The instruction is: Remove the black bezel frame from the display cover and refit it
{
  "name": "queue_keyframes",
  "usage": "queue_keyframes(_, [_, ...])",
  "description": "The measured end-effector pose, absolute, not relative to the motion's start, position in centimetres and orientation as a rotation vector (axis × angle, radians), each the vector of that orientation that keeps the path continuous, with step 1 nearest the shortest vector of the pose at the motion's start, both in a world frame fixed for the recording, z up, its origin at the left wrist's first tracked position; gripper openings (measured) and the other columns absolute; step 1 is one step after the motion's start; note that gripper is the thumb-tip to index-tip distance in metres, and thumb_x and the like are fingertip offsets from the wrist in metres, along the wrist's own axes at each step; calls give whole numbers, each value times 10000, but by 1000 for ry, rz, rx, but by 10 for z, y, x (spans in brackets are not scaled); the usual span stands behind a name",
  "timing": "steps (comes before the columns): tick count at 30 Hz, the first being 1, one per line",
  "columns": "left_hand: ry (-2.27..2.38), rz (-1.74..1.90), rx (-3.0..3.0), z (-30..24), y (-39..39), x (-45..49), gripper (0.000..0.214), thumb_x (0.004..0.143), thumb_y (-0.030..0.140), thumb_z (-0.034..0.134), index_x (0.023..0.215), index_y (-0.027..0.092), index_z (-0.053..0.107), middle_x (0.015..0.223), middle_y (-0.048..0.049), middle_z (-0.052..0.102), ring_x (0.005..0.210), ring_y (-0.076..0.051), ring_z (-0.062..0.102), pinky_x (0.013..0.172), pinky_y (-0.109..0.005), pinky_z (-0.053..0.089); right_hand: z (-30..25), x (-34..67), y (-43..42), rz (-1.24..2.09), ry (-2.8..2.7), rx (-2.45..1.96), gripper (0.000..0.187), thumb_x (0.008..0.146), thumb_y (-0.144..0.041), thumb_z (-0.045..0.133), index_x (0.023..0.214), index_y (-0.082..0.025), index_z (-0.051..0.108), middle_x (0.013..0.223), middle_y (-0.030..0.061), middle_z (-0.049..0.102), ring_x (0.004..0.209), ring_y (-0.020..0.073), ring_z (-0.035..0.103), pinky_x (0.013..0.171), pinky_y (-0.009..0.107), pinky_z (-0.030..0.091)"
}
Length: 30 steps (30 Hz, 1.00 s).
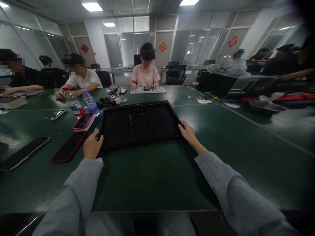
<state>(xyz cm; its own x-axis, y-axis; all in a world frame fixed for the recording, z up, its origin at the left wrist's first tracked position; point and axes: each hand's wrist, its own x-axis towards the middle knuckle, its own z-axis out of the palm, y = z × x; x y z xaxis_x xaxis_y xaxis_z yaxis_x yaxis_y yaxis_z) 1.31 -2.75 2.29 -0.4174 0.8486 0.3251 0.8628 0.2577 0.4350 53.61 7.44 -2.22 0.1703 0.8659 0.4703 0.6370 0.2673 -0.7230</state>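
A wide black rectangular panel (pixel 118 126) with a raised rim, like a monitor's shell, lies at the middle of the green table (pixel 147 180). Two thin straight lines run down its inner face from a small recess at the far side. My left hand (pixel 93 145) grips the panel's left edge near the front corner, thumb over the rim. On the opposite edge, my right hand (pixel 187 131) is closed around the rim, its thumb on the near side. The fingers under both edges are partly hidden.
Left of the panel are a red-edged phone (pixel 69 147), a pink-framed device (pixel 84 122), another phone (pixel 26 152) and two bottles (pixel 90 102). Black cables (pixel 107 102) lie behind it. Across the table a person (pixel 145 73) works at a pale mat (pixel 157 91). A pan (pixel 267 106) stands right.
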Motion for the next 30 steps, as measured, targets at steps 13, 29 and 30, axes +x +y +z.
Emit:
queue_keyframes(13, [-2632, -774, -1708, 24, -24, 11, 595, 902, 601, 427, 1306, 220, 639, 1178, -181, 703, 1066, -382, 653, 858, -497, 498, -24, 533, 78, 200, -1587, -1455, 441, 855, -397, 464, 1208, -173, 604, 1210, 162, 662, 1157, 315, 600, 1060, 535, 429])
queue_keyframes(29, [-2329, -865, -1645, 26, -31, 12, 559, 933, 524, 432, 1315, 156, 611, 1240, -192, 635, 1144, -333, 593, 954, -464, 468, -18, 526, 71, 155, -1589, -1486, 459, 811, -300, 486, 1226, -158, 619, 1147, 153, 682, 1081, 310, 622, 1015, 524, 474])
queue_keyframes(30, [-2277, -895, -1622, 27, -31, 15, 568, 940, 514, 425, 1337, 143, 590, 1257, -197, 620, 1171, -337, 569, 973, -473, 454, -16, 524, 70, 108, -1599, -1491, 465, 816, -294, 480, 1238, -149, 612, 1153, 160, 674, 1095, 314, 610, 1026, 532, 460])
